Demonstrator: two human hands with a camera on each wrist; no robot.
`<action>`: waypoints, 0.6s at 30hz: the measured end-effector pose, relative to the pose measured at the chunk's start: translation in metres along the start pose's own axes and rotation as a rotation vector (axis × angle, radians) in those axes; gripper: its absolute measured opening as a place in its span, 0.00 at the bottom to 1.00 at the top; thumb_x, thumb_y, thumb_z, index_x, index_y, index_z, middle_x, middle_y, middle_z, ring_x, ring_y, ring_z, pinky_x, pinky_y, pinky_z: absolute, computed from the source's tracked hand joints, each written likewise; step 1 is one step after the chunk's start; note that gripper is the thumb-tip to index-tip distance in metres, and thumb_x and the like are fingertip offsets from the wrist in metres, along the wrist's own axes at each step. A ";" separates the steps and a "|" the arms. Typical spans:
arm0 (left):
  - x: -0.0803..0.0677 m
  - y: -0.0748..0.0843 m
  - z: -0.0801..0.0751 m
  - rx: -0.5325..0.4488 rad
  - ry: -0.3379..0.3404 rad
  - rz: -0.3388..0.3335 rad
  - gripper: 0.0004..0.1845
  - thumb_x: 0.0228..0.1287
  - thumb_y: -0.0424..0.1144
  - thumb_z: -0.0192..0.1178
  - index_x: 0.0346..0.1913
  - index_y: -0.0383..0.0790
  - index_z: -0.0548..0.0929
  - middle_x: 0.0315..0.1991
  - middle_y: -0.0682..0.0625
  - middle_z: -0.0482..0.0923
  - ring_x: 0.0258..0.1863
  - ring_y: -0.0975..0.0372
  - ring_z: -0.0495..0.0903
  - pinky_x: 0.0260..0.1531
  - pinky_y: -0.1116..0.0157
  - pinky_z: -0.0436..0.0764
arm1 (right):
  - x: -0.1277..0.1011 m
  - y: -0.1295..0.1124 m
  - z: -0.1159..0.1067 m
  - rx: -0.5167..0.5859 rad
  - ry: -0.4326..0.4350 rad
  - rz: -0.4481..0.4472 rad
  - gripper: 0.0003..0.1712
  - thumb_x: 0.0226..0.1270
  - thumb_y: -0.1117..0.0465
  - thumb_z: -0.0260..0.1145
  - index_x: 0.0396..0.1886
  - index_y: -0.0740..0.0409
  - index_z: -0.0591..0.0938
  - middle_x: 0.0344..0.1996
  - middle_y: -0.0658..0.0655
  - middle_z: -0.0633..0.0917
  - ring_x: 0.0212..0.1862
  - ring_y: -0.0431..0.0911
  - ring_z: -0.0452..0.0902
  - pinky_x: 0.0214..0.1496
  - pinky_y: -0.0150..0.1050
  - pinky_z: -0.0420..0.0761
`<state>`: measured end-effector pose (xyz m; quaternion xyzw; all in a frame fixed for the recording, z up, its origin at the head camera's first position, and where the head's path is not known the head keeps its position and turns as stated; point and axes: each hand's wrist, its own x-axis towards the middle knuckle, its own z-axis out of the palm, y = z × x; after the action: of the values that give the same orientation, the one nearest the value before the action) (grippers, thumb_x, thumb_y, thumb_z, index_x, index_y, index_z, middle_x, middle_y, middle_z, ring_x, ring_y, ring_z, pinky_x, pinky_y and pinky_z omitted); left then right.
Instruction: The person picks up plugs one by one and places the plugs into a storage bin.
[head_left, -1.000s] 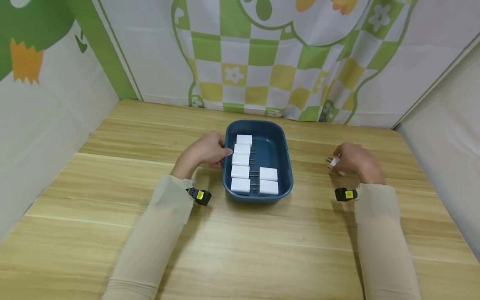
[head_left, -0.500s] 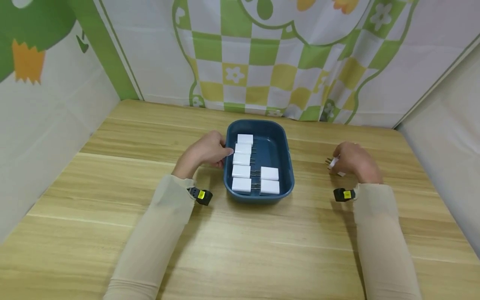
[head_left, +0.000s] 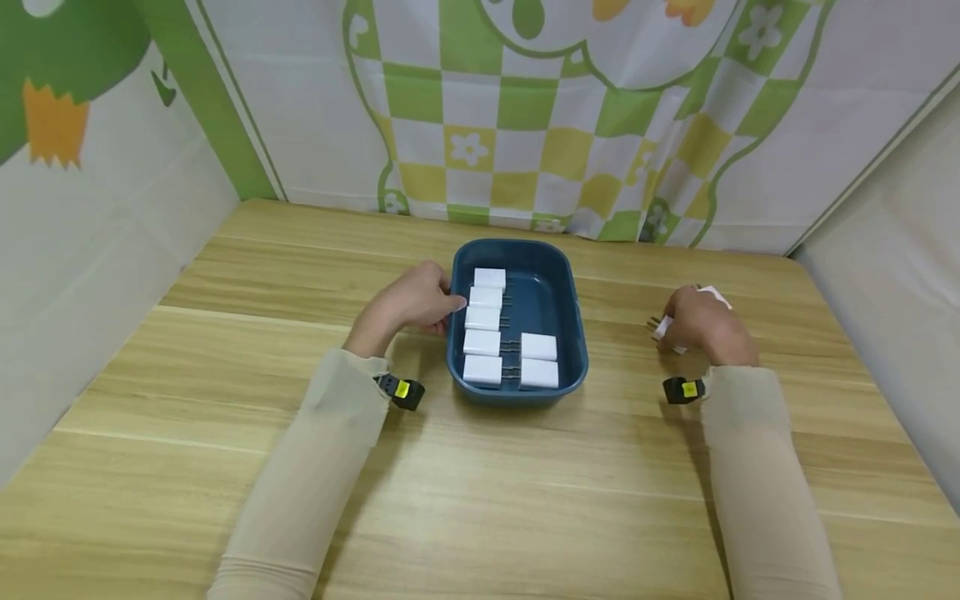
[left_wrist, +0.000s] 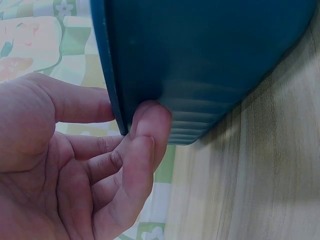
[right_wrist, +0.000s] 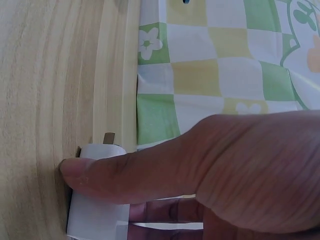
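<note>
The right hand [head_left: 701, 325] is gripping a white charger [right_wrist: 97, 215] near the surface's right edge, prongs pointing left; the left hand [head_left: 408, 304] is pinching the blue tray's [head_left: 558, 283] left rim.

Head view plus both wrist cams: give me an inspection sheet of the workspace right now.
Surface: wooden table, light grain.
Job's things: blue tray holds seven white chargers, five in its left column, two at the right front; another white charger is in the right hand.
Clutter: a second white piece beyond the right hand, too hidden to identify.
Hands: left hand grips the tray's left rim; right hand pinches its charger on the table.
Cables: nothing seen.
Surroundings: green and yellow checked cloth backdrop.
</note>
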<state>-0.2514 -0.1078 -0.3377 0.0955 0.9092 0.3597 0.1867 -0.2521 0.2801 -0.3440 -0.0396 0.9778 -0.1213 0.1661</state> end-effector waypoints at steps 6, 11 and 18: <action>0.000 0.000 0.000 -0.003 -0.003 -0.005 0.14 0.76 0.38 0.57 0.45 0.27 0.84 0.28 0.42 0.83 0.24 0.57 0.83 0.32 0.57 0.86 | 0.001 0.001 0.000 -0.011 -0.009 -0.008 0.22 0.56 0.63 0.76 0.47 0.71 0.84 0.37 0.65 0.85 0.35 0.55 0.77 0.33 0.46 0.79; 0.000 0.001 0.000 -0.003 0.001 -0.004 0.13 0.75 0.38 0.57 0.44 0.28 0.85 0.27 0.42 0.83 0.25 0.55 0.84 0.32 0.57 0.86 | 0.000 0.000 0.000 -0.002 0.008 -0.019 0.22 0.56 0.63 0.75 0.48 0.72 0.83 0.38 0.66 0.84 0.36 0.56 0.77 0.35 0.46 0.79; 0.001 0.000 -0.001 -0.002 -0.002 0.000 0.13 0.76 0.37 0.57 0.44 0.27 0.84 0.27 0.42 0.83 0.24 0.56 0.84 0.32 0.58 0.86 | -0.005 -0.007 -0.005 0.046 0.057 -0.097 0.22 0.60 0.65 0.73 0.51 0.75 0.81 0.45 0.71 0.83 0.40 0.57 0.79 0.38 0.47 0.81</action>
<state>-0.2522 -0.1078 -0.3373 0.0957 0.9087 0.3603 0.1879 -0.2487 0.2751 -0.3358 -0.0798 0.9760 -0.1529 0.1330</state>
